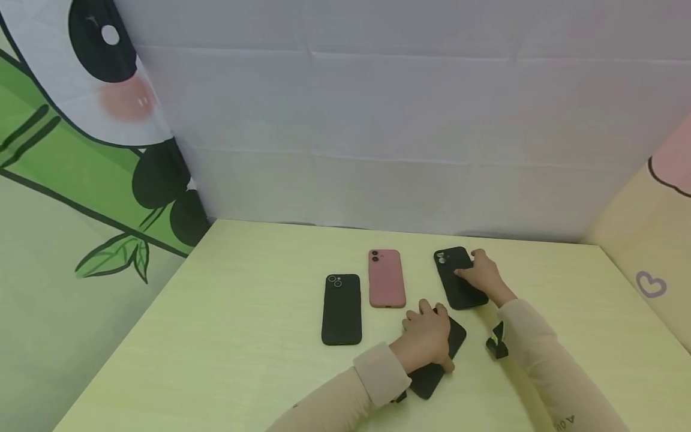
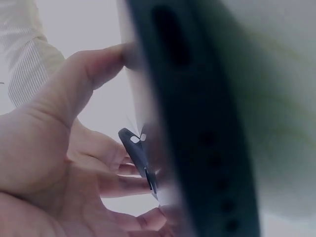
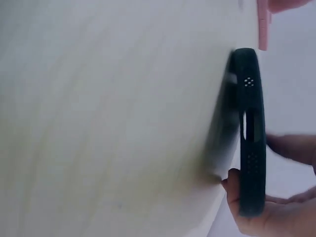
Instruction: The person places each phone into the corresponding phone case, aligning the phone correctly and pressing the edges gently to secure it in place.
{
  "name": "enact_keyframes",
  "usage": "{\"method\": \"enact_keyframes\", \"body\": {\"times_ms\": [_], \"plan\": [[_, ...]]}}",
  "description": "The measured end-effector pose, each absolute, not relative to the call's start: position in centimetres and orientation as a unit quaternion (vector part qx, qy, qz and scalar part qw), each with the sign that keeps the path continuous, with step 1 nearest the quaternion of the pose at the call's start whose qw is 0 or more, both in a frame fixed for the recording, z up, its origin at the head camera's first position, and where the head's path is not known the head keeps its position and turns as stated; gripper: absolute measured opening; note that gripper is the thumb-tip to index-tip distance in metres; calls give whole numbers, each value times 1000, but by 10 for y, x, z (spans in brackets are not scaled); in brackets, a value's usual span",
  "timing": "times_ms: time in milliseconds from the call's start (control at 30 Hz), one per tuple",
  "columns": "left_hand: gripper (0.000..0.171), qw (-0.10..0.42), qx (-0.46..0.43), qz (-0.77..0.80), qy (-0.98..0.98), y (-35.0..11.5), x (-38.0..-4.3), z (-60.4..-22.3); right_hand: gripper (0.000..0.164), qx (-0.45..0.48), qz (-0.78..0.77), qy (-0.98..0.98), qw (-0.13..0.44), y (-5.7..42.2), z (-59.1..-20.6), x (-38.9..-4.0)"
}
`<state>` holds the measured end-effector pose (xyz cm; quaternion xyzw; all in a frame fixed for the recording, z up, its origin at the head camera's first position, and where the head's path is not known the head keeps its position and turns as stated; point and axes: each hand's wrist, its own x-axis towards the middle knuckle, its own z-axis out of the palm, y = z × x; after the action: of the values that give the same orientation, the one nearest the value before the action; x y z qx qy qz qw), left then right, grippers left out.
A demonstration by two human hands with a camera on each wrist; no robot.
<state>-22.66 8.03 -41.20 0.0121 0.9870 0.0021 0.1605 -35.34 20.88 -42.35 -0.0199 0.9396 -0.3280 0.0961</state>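
My left hand (image 1: pixel 426 336) grips a black phone case (image 1: pixel 427 381) near the front of the table, fingers over one long side and thumb at the other. In the left wrist view, that case's dark edge (image 2: pixel 212 163) with a slot and small holes fills the middle, close to the thumb (image 2: pixel 94 69). Farther back on the right, my right hand (image 1: pixel 483 276) holds a second black phone case (image 1: pixel 453 276) by its sides. The right wrist view shows this case (image 3: pixel 252 182) edge-on, with a port cutout, tilted over the table with a shadow beneath; fingers (image 3: pixel 234 197) bend round its lower side.
Left of my hands, a third black phone case (image 1: pixel 342 312) lies flat on the pale yellow table (image 1: pixel 216 360). A pink phone case (image 1: pixel 387 279) lies beside it, slightly farther back. A white cloth wall (image 1: pixel 378 120) rises behind the table's far edge.
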Motion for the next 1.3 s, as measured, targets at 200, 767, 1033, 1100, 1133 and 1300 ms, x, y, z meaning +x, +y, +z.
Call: {"method": "enact_keyframes", "body": {"times_ms": [200, 767, 1033, 1100, 1133, 1300], "plan": [[106, 166, 42, 27, 985, 70, -228, -412, 53, 20, -381, 919, 103, 214, -418, -350], [19, 218, 132, 259, 932, 23, -251, -411, 45, 42, -502, 854, 127, 215, -416, -343], [20, 238, 108, 373, 890, 14, -251, -412, 49, 51, -549, 822, 142, 215, -415, -339], [12, 237, 95, 390, 885, 14, -251, -412, 49, 55, -562, 811, 149, 217, -415, -339], [11, 236, 90, 394, 884, 13, -251, -413, 50, 57, -569, 806, 152, 218, -414, -339], [10, 232, 73, 419, 874, 13, -251, -416, 50, 77, -602, 778, 159, 220, -414, -339]]}}
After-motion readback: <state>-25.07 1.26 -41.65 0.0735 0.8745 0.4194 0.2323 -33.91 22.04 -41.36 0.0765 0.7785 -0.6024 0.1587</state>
